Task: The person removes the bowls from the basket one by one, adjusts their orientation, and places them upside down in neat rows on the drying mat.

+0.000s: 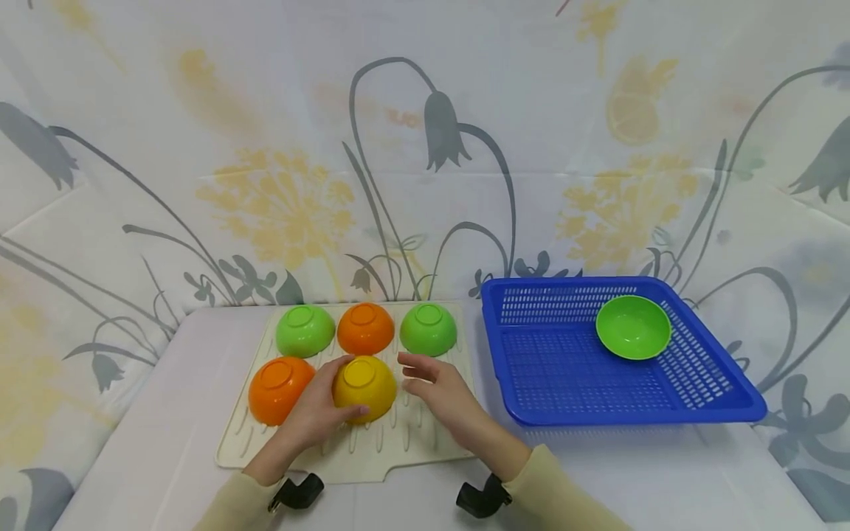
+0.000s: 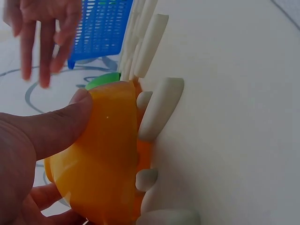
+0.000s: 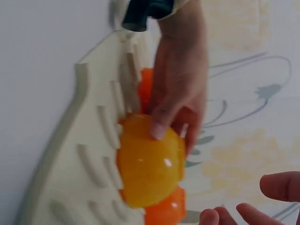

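Note:
An upside-down yellow bowl (image 1: 373, 389) sits on the ridged cream drying mat (image 1: 352, 469), front row. My left hand (image 1: 313, 414) grips it from the left, thumb on the near side and fingers round the far side. In the left wrist view the thumb presses on the wall of the yellow bowl (image 2: 103, 154), whose rim is down at the mat's ridges. To the right of it, my right hand (image 1: 450, 398) hovers with fingers spread, apart from the bowl and holding nothing. In the right wrist view only some fingertips of the right hand (image 3: 281, 187) show.
Behind the yellow bowl stand a green bowl (image 1: 305, 332), an orange bowl (image 1: 365, 330) and another green bowl (image 1: 428, 330), all upside down. Another orange bowl (image 1: 274, 394) is at the left. On the right, a blue basket (image 1: 631, 415) holds an upright green bowl (image 1: 634, 328).

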Available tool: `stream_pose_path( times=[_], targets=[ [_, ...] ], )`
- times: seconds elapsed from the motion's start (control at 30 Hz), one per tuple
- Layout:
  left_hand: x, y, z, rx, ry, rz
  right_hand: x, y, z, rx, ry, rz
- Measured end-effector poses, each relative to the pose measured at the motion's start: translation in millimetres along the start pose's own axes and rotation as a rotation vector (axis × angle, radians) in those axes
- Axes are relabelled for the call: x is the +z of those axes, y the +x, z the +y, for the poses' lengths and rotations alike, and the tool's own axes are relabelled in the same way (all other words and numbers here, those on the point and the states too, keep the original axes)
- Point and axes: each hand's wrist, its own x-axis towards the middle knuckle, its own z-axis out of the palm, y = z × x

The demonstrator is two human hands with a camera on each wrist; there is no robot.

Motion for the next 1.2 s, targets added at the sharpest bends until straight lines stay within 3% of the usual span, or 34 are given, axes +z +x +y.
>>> stream_pose_path(
  times=[0.2, 0.37, 0.47, 0.87, 1.13, 1.2],
  targets=[
    [-0.3, -0.2, -0.1, -0.01, 0.023, -0.005, -22, -14.0, -26, -0.071, 0.008, 0.035],
    [-0.4, -0.1, -0.6, -0.003, 0.029, -0.005, -55, -20.9, -40, -0.098, 0.055, 0.084],
    [-1.2, -1.0, -1.2, -0.004, 0.03, -0.004, -81, -23.3, -46, -0.112, 0.065, 0.118],
    [0.6, 0.5, -1.0, 0.003, 0.039, -0.006, -204, -34.3, -56, -0.171, -0.078, 0.324],
    [0.9, 0.5, -1.5, -0.003, 0.03, -0.003, -276, -32.8, -58, -0.148, 0.106, 0.408],
    [0.9, 0.1, -1.5, -0.009, 0.03, -0.004, -290, -33.6, -57, -0.129, 0.09, 0.441]
  ],
)
